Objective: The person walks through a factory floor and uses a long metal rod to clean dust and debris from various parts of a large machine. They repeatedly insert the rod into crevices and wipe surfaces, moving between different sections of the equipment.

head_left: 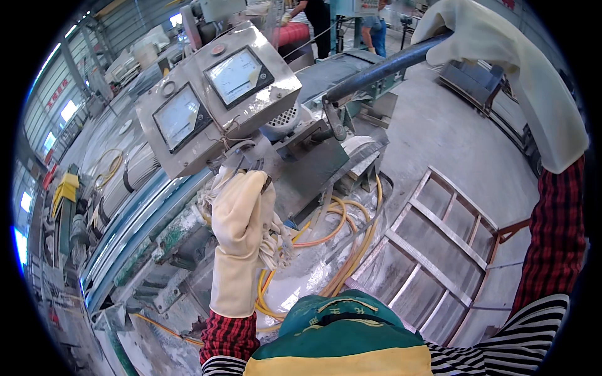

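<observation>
My right hand [473,37], in a long cream rubber glove, is wrapped round the far end of a thick dark blue lever bar [389,69]. The bar runs down to a hinged metal bracket [333,116] on the machine. Below a metal meter box [216,94], my left hand [241,207] is closed in the same kind of glove, its fingers curled at the machine's front. What it grips is hidden. White stringy rag strips [273,241] hang beside that glove. Two square dial gauges are set in the box's face.
Yellow hoses [342,250] lie coiled on the wet floor below the machine. A metal frame rack [433,250] stands at right, with a dark cart [473,81] beyond it. Long rails [135,219] run off at left. Two other people [374,31] are at the back.
</observation>
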